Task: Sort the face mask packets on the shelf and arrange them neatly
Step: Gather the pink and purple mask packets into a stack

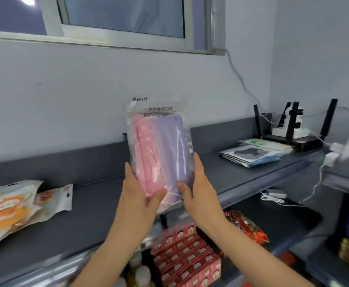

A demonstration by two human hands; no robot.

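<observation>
Both bare forearms rise from the bottom edge of the view and angle inward, the left from the lower left, the right from the lower right. The left hand point(138, 189) and right hand point(200, 189) are raised side by side at about the same height. Each grips a lower side of the mask packet point(161, 146), with thumbs pressed on its front, near each other but apart, and fingers reaching up along its edges
</observation>
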